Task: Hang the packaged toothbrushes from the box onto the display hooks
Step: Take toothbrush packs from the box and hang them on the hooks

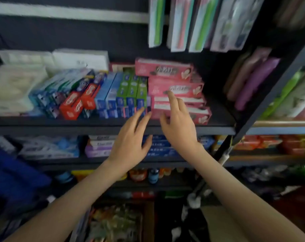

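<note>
The left grip (130,140) is open, with straight fingers, and holds nothing. The right grip (180,126) is open too and holds nothing. Its pointing finger sticks up in front of the pink boxes (165,70). Both grips are in front of the dark shelf (61,125). The packaged toothbrushes (190,23) hang in a row up high, above the right grip. A brown box (147,222) sits down low between the arms.

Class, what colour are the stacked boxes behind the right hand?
The stacked boxes are pink; head view.
</note>
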A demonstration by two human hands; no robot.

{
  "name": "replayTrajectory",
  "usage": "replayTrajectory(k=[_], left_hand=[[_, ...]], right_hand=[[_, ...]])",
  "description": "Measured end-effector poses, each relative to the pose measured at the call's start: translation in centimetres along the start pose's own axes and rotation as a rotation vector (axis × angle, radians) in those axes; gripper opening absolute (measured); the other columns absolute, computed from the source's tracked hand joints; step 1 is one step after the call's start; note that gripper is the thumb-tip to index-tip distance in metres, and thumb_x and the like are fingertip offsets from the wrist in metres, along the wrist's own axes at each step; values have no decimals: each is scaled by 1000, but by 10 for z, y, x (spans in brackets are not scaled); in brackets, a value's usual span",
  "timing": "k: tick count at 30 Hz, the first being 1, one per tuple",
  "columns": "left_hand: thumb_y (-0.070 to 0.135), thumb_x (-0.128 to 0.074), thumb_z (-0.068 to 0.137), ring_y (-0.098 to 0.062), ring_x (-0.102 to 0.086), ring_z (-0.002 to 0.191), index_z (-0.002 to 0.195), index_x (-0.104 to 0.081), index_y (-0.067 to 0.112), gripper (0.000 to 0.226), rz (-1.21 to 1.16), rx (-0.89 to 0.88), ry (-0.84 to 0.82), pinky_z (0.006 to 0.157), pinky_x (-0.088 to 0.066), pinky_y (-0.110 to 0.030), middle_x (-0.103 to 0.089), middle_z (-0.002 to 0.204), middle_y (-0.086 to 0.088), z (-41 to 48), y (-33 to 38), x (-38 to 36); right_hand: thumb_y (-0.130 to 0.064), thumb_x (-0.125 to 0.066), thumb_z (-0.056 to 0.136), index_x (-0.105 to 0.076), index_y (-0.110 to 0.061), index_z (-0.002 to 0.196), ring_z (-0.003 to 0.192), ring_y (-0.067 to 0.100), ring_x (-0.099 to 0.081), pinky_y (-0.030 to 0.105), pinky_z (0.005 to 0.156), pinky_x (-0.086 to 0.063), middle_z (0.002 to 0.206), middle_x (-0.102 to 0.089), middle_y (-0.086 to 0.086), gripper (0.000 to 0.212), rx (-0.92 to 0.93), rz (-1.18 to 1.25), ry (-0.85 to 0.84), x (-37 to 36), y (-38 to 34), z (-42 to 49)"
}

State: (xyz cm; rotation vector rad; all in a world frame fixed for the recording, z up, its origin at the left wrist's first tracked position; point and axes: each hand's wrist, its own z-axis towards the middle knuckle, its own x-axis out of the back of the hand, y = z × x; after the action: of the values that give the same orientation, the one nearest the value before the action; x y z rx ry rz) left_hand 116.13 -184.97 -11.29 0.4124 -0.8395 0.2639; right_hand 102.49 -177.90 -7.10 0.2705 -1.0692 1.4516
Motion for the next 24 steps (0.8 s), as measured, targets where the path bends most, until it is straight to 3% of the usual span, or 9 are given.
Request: replayTrajectory(k=[5, 8, 10, 13, 15, 19, 24], left_hand=[[23, -65, 87, -21, -46, 124, 134, -51, 4, 52, -19, 197, -271, 98, -46, -36, -54, 134, -12, -148, -67, -6], [21, -67, 87, -27, -57, 117, 130, -55, 5, 47, -25, 377, -452, 90, -52, -38, -58, 129, -13, -236, -116, -15], [17, -70, 85, -28, -61, 108, 128, -56, 8, 46, -37, 482, -551, 82, -55, -36, -60, 125, -11, -290, -145, -24], [14, -81, 73, -23, -67, 77, 117, -61, 11, 49, -10, 607, -671, 56, -52, -25, -66, 108, -8, -369, -177, -45], [11, -79, 72, -27, -67, 74, 119, -61, 10, 51, -11, 735, -759, 55, -52, -29, -65, 108, -12, -418, -193, -64], [10, -81, 69, -36, -68, 83, 120, -61, 6, 54, 34, 837, -845, 60, -57, -39, -65, 109, -19, -491, -215, -106], [11, -80, 72, -36, -66, 92, 123, -56, 7, 57, 17, 886, -772, 65, -56, -39, -63, 113, -18, -528, -234, -152]], right_hand=[[-19, -55, 96, -44, -6, 138, 103, 30, -60, 33, 68, -50, 125, -55, 13, 46, -22, 38, -388, -101, -38, -106], [-15, -59, 92, -54, -5, 127, 101, 34, -62, 35, 67, -53, 115, -60, 13, 37, -94, 48, -595, -172, -44, -172], [-17, -54, 95, -49, -8, 134, 114, 32, -55, 38, 80, -52, 126, -55, 12, 40, -172, 20, -742, -218, -42, -216], [-22, -44, 99, -38, -13, 141, 126, 27, -44, 36, 92, -43, 137, -44, 9, 43, -329, -17, -1002, -275, -34, -284], [-24, -41, 101, -32, -16, 144, 128, 27, -43, 36, 93, -44, 142, -39, 8, 45, -410, -30, -1118, -309, -26, -325], [-21, -43, 100, -24, -16, 148, 129, 31, -41, 37, 92, -42, 147, -33, 11, 52, -502, -78, -1231, -373, -4, -391], [-19, -49, 98, -27, -10, 148, 135, 34, -32, 41, 108, -30, 149, -32, 16, 55, -609, -22, -1227, -462, 31, -436]])
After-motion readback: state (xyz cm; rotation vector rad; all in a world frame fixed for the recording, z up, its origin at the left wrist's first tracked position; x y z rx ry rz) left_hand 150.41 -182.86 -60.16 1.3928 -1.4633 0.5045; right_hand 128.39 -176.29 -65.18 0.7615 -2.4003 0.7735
